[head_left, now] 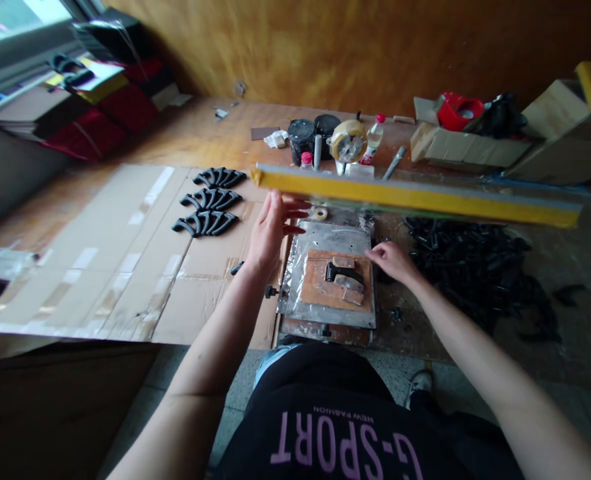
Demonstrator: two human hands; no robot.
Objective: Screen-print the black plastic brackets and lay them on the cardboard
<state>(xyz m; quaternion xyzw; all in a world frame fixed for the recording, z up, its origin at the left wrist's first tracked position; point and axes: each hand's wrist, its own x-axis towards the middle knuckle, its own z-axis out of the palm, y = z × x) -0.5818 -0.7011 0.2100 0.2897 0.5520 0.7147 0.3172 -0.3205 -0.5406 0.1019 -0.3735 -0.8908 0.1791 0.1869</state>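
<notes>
My left hand [271,227] is raised below the left end of a long yellow-edged frame [415,193]. Its fingers stretch out to the right, apart from one another; whether they touch the frame I cannot tell. Beneath lies a grey metal plate [295,293] carrying a brown wooden board [313,280]. On that board a black curved handle [345,273] with light lettering sits between small blocks. At the plate's right edge, my right hand [390,259] has its fingers pinched together. Anything between those fingertips is too small to make out.
Black handles [208,223] stand in three rows on cardboard [120,233] at left. A large heap of black parts [475,267] covers the right side. Behind are black tubs [301,140], a bottle [374,140], a tape roll [319,213] and an open carton [465,148].
</notes>
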